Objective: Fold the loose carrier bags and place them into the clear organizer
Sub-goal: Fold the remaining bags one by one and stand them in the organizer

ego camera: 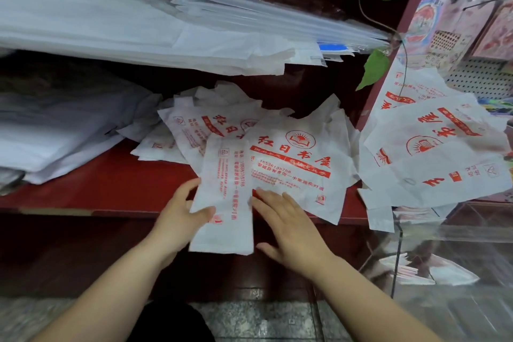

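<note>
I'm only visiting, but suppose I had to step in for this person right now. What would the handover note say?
Hands: the left hand grips the narrow folded bag by its left edge, thumb on top. The right hand lies flat, fingers straight, at that bag's right edge.
Things: a heap of loose bags lies on the red shelf. The further bags lie over the top of the clear organizer at the right.
Done: some folded bags already lie inside the organizer.
Left: finish folding the bag in hand, put it in, then do the rest.
</note>
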Demonstrator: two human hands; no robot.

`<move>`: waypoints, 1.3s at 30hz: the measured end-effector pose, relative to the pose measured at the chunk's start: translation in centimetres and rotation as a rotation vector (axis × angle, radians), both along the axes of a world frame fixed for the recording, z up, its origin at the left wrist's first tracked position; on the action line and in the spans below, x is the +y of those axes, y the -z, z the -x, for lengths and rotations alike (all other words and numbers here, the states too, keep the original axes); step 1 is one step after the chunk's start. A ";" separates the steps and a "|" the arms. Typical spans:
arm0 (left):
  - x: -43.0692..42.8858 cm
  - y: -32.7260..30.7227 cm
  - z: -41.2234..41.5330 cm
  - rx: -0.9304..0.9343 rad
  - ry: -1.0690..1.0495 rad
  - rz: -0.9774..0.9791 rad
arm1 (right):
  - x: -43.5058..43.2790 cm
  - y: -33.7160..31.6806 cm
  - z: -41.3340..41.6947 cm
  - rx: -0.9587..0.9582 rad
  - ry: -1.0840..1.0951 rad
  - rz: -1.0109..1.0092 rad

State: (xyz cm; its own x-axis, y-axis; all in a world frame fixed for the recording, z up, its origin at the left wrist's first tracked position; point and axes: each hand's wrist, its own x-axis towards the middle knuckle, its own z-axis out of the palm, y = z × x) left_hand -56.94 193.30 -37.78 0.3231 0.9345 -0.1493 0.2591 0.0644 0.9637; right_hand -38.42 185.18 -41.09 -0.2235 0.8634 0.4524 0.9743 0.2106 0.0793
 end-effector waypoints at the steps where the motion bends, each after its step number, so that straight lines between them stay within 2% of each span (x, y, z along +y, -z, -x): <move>1: -0.7 0.1 -0.1 -0.045 0.019 0.025 | 0.0 0.2 0.2 0.023 -0.021 -0.001; 4: -2.4 0.3 -0.6 -0.155 0.090 0.074 | 0.1 0.4 0.4 0.124 -0.053 -0.068; 9: -2.8 1.1 0.4 -0.013 0.203 -0.064 | -0.2 -0.2 -0.3 0.256 -0.030 -0.044; 10: -2.3 1.6 1.0 0.034 0.190 -0.166 | -0.1 -0.1 -0.6 0.296 -0.030 -0.041; 14: 0.0 3.1 2.6 0.375 0.243 -0.805 | -0.3 -1.0 -0.8 0.571 0.046 0.092; 16: 0.7 4.0 2.2 0.484 0.301 -0.935 | -0.2 -2.0 -0.5 0.674 0.090 0.152; 18: 0.6 4.1 1.1 0.441 0.271 -0.897 | 0.0 -2.5 -0.5 0.752 0.093 0.175; 22: 0.4 4.2 -0.8 0.215 0.002 -0.759 | 1.2 -3.8 -0.7 0.899 0.156 0.242; 26: 0.6 4.3 -1.5 0.191 -0.116 -0.668 | 3.7 -4.5 -0.5 0.994 0.228 0.277; 31: 0.6 3.7 -2.5 0.089 -0.298 -0.574 | 7.6 -4.7 0.4 0.850 0.437 0.332; 35: 0.7 3.7 -2.8 0.151 -0.283 -0.578 | 9.3 -4.5 0.7 0.741 0.545 0.424; 37: 0.8 4.1 -2.7 0.182 -0.282 -0.657 | 9.6 -4.5 0.9 0.705 0.568 0.443; 39: 1.1 4.8 -2.5 0.284 -0.259 -0.822 | 9.7 -4.5 1.2 0.685 0.595 0.445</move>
State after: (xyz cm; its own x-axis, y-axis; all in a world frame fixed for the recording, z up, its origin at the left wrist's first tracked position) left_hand -54.39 194.44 -42.60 0.1407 0.8197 0.5552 0.5669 -0.5264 0.6336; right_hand -39.59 194.91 -36.55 0.4850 0.8718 -0.0687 0.7374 -0.4500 -0.5038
